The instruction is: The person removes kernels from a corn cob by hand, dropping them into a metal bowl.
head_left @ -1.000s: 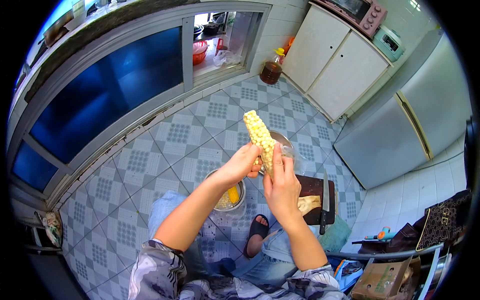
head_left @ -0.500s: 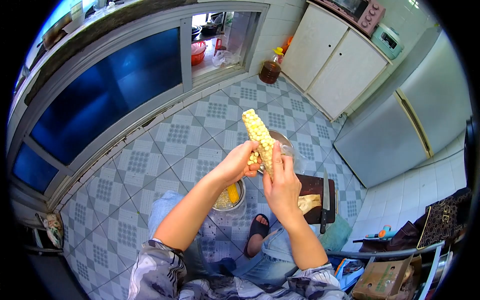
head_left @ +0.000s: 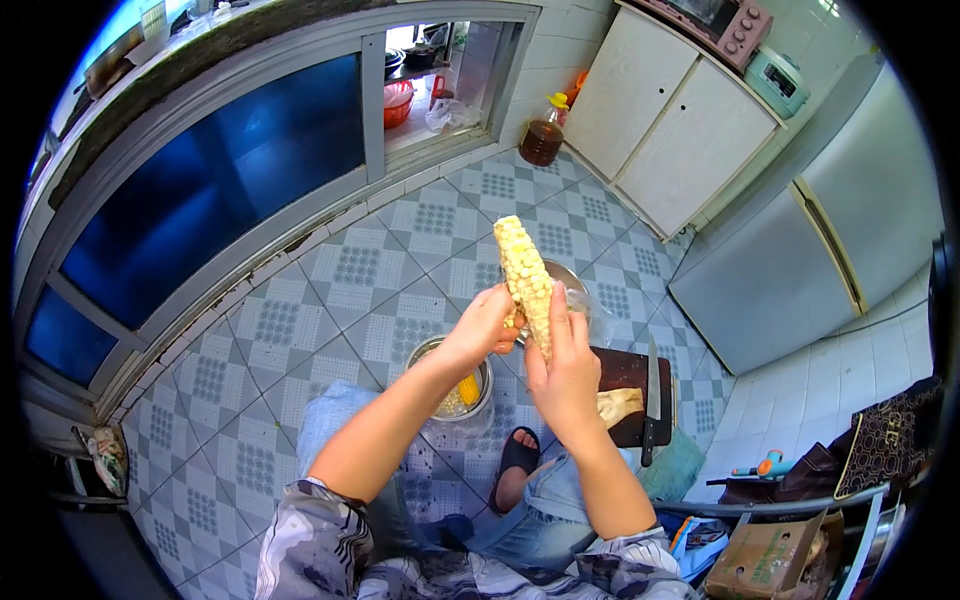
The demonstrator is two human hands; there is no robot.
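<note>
A pale yellow corn cob (head_left: pixel 523 268), part of it stripped of kernels, is held tilted in front of me. My right hand (head_left: pixel 568 375) is closed around its lower end, fingers along the side. My left hand (head_left: pixel 484 325) is curled against the cob's left side, thumb pressed to the kernels; a few kernels show at its fingers. Below my left forearm sits a metal bowl (head_left: pixel 487 385) with loose kernels and a deeper yellow corn piece (head_left: pixel 468 390). Behind the cob, another metal bowl (head_left: pixel 562 273) is partly hidden, with clear plastic (head_left: pixel 597 318) beside it.
To the right, a dark cutting board (head_left: pixel 628 368) carries a knife (head_left: pixel 653 390) and a pale husk-like piece (head_left: pixel 620 404). A fridge (head_left: pixel 770 270), white cabinet (head_left: pixel 650 120) and bottle of brown liquid (head_left: pixel 541 140) stand farther off. A cardboard box (head_left: pixel 765 560) is at lower right.
The cob has shifted slightly right and is turned a little. My left hand has rolled over, covering most of the kernels that showed in its fingers.
</note>
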